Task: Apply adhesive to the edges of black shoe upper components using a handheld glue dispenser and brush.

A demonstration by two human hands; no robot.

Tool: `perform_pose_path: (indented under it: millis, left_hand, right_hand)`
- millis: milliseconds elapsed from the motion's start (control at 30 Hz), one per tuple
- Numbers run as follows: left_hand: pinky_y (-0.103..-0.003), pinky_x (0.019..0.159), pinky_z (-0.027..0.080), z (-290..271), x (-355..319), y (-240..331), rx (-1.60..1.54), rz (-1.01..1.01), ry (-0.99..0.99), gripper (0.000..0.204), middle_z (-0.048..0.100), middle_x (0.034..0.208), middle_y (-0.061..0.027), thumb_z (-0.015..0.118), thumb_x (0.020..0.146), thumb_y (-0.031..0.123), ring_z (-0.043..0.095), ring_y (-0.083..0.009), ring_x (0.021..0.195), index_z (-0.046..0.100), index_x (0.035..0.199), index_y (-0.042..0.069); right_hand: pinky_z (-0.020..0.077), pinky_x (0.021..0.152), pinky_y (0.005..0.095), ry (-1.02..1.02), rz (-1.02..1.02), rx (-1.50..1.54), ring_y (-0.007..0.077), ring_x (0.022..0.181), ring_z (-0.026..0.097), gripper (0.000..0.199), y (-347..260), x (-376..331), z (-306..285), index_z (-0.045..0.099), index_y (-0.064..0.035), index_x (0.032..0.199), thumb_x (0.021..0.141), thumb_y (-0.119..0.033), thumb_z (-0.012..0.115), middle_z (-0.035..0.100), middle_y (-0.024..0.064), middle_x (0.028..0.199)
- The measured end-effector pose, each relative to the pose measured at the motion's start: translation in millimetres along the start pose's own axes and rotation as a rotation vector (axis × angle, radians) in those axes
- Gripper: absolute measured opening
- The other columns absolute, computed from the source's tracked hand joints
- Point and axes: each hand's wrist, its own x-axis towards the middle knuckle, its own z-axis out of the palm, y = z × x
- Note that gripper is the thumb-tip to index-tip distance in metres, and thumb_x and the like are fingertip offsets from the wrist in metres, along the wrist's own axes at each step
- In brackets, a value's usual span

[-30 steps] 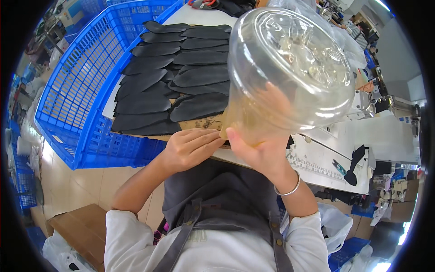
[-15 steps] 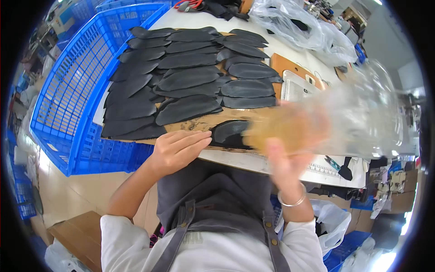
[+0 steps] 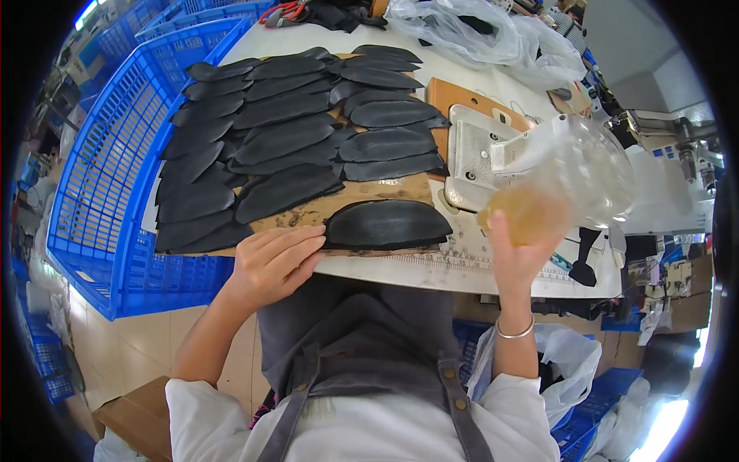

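My left hand (image 3: 277,260) has its fingers pressed together, the tips pinching the left end of a black curved piece (image 3: 389,224) that looks like leather. This piece lies on the near edge of a brown cardboard sheet (image 3: 308,212), its surface shiny. To the right, my right hand (image 3: 519,254) grips a clear bottle (image 3: 589,173) with amber liquid in its narrow part; it is tilted, blurred by motion and held off the piece. Several similar black pieces (image 3: 285,141) lie overlapping in rows on the far part of the cardboard.
A blue plastic crate (image 3: 92,173) stands against the table's left side. Right of the cardboard are a sewing machine's metal plate (image 3: 471,154), a printed ruler scale (image 3: 454,266) and a small black scrap (image 3: 586,258). Clear plastic bags (image 3: 493,46) lie at the back.
My right hand and the bottle have moved right, away from the black piece, uncovering it. My left hand stays on its left end. The whole view has shifted slightly.
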Motion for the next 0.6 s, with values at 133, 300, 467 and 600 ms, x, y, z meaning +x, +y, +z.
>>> perform_pose_path:
  millis: [133, 300, 467, 600]
  left_hand:
    - [-0.028, 0.058, 0.049, -2, 30, 10, -0.082, -0.094, -0.042, 0.021, 0.064, 0.084, -0.0078, 0.073, 0.066, 0.007, 0.062, -0.0232, 0.071, 0.06, 0.081, 0.004]
    - [-0.036, 0.075, 0.046, 16, 88, 30, 0.022, -0.134, -0.176, 0.034, 0.059, 0.096, -0.0092, 0.075, 0.068, 0.017, 0.057, -0.0282, 0.087, 0.059, 0.093, 0.002]
    - [-0.039, 0.092, 0.036, 51, 109, 40, -0.108, -0.056, -0.478, 0.046, 0.053, 0.109, -0.0096, 0.071, 0.071, 0.031, 0.051, -0.029, 0.102, 0.058, 0.106, 0.003]
    - [-0.038, 0.092, 0.036, 67, 114, 40, -0.104, -0.14, -0.581, 0.041, 0.057, 0.104, -0.0084, 0.072, 0.071, 0.03, 0.052, -0.0266, 0.101, 0.06, 0.101, 0.005]
  right_hand:
    - [0.0406, 0.095, 0.0363, 0.133, 0.1, 0.178, 0.0256, 0.107, 0.05, 0.071, 21, -14, -12, 0.022, -0.0022, 0.136, 0.078, -0.007, 0.062, 0.046, 0.0174, 0.12]
    - [0.0356, 0.099, 0.0389, 0.255, 0.183, 0.509, 0.0276, 0.115, 0.045, 0.075, 29, -25, -1, 0.01, -0.0036, 0.138, 0.082, -0.016, 0.058, 0.044, 0.0216, 0.126]
    - [0.0406, 0.094, 0.038, 0.236, 0.176, 0.53, 0.0273, 0.111, 0.048, 0.075, 32, -23, -4, 0.015, -0.0033, 0.138, 0.08, -0.024, 0.06, 0.045, 0.023, 0.123]
    - [0.0438, 0.089, 0.037, 0.206, 0.214, 0.543, 0.0269, 0.107, 0.05, 0.078, 26, -21, -6, 0.018, -0.0046, 0.138, 0.079, -0.033, 0.061, 0.048, 0.0245, 0.119]
